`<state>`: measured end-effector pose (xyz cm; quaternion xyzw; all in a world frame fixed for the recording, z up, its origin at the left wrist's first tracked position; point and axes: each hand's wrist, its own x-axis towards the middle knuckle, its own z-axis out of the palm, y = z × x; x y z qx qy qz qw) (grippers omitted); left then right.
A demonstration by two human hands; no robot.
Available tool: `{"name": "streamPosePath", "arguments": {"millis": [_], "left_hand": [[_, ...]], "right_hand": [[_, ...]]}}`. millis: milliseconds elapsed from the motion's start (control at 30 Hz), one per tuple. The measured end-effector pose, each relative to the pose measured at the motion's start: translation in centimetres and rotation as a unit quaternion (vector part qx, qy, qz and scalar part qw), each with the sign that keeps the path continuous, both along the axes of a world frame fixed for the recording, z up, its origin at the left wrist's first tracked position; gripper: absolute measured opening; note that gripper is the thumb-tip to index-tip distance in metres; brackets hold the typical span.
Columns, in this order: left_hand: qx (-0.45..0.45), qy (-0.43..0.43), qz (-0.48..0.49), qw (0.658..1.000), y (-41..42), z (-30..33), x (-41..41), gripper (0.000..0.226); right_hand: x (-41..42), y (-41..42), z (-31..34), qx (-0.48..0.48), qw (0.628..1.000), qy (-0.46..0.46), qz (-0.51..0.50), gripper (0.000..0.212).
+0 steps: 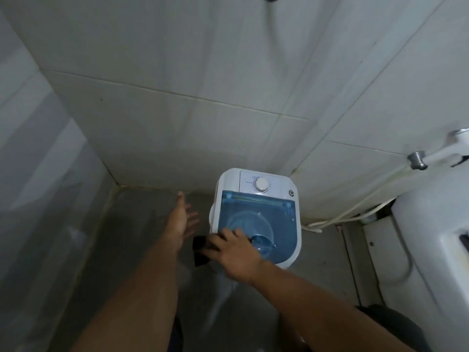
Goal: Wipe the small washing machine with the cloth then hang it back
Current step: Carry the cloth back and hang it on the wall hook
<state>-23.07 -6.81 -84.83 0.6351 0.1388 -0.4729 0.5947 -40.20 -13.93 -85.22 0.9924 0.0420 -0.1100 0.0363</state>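
A: Starting at nine o'clock, what do you see?

B: Pale glossy tiled walls [165, 110] meeting in a corner, and a grey wet-looking floor [142, 224] below. Then the left hand [183, 217], reaching out over the floor just beside the machine's left flank. Its fingers are spread and it grips nothing; I judge it is held out for balance or about to steady the casing.

A: And the cloth?

B: The small dark cloth [200, 251] sits at the machine's seven o'clock corner, part of it hanging over the near-left edge. The right hand [234, 251] lies flat on top of it, fingers splayed and pressing down, which suits rubbing rather than carrying.

A: The machine itself?

B: A small white plastic washing machine [256, 217] with a translucent blue lid [264, 219], standing on the floor near the wall. A round white dial [261, 184] sits at its twelve o'clock, and a small dark button [291, 193] at about one o'clock. The lid is closed, so the wiping goes across its top.

A: Further right?

B: White hoses [350, 212] trail along the wall base at three o'clock, under a metal tap fitting [416, 160], with a white ceramic fixture [431, 237] at the frame's edge.

A: How far along?

B: Wiping seems underway; hanging the cloth back remains. I cannot see a hook or rail for it.
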Motion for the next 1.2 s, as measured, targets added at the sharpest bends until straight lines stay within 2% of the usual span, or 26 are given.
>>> {"name": "streamPosePath", "arguments": {"millis": [67,133,167,233,267,300,333,400,500,567,633,700,767,833,967,1100,1133,1200], "left_hand": [[-0.029,0.008,0.026,0.999,0.8,1.6,-0.5,0.075],[-0.058,0.026,0.045,0.997,1.7,3.7,-1.4,0.069],[-0.064,0.024,0.033,0.997,1.9,5.0,-1.9,0.065],[-0.065,-0.002,-0.020,0.998,2.3,7.4,-3.3,0.057],[-0.066,-0.016,-0.052,0.996,2.4,8.8,-4.1,0.054],[-0.071,-0.029,-0.084,0.994,2.4,10.3,-5.0,0.049],[-0.083,-0.039,-0.113,0.989,2.4,11.9,-5.9,0.043],[-0.112,-0.060,-0.170,0.977,2.2,15.4,-7.8,0.034],[-0.153,-0.105,-0.237,0.954,2.5,20.2,-10.6,0.040],[-0.188,-0.134,-0.244,0.942,3.1,22.9,-11.7,0.036],[-0.208,-0.179,-0.246,0.930,3.9,25.3,-12.3,0.032],[-0.205,-0.241,-0.256,0.913,4.6,27.8,-12.7,0.036],[-0.198,-0.286,-0.261,0.901,5.0,29.8,-12.9,0.041],[-0.202,-0.314,-0.252,0.893,5.2,31.4,-12.8,0.040],[-0.227,-0.350,-0.210,0.884,5.6,33.8,-12.4,0.024],[-0.230,-0.403,-0.156,0.872,5.9,35.8,-12.4,0.024],[-0.230,-0.417,-0.148,0.867,5.9,36.2,-12.3,0.023],[-0.230,-0.448,-0.144,0.852,6.0,37.2,-12.1,0.020]], "right_hand": [[-3.9,2.6,1.0,-0.061,0.986,0.114,0.102,0.028],[-7.3,3.7,2.7,-0.086,0.970,0.188,0.126,0.024],[-8.4,3.5,3.8,-0.075,0.979,0.162,0.100,0.027],[-9.7,2.0,6.0,-0.007,0.998,0.053,-0.027,0.040],[-10.1,1.3,7.8,0.057,0.992,0.012,-0.115,0.044],[-10.3,0.7,9.8,0.140,0.969,-0.032,-0.203,0.044],[-10.4,0.2,11.6,0.230,0.928,-0.079,-0.281,0.039],[-10.3,-0.3,15.2,0.376,0.822,-0.187,-0.385,0.025],[-10.6,-0.1,19.7,0.565,0.634,-0.270,-0.454,0.016],[-10.9,0.5,22.2,0.650,0.534,-0.283,-0.460,0.010],[-11.4,1.0,24.4,0.697,0.478,-0.286,-0.451,0.009],[-11.8,1.1,26.6,0.726,0.456,-0.284,-0.430,0.010],[-12.0,1.0,28.8,0.740,0.464,-0.279,-0.399,0.009],[-12.1,1.1,31.1,0.724,0.503,-0.286,-0.376,0.010],[-11.5,1.5,34.7,0.568,0.634,-0.379,-0.364,0.012],[-11.4,1.6,37.0,0.391,0.750,-0.440,-0.303,0.014],[-11.4,1.6,37.5,0.372,0.765,-0.438,-0.291,0.013],[-11.1,1.7,38.6,0.397,0.762,-0.422,-0.289,0.018]]}}
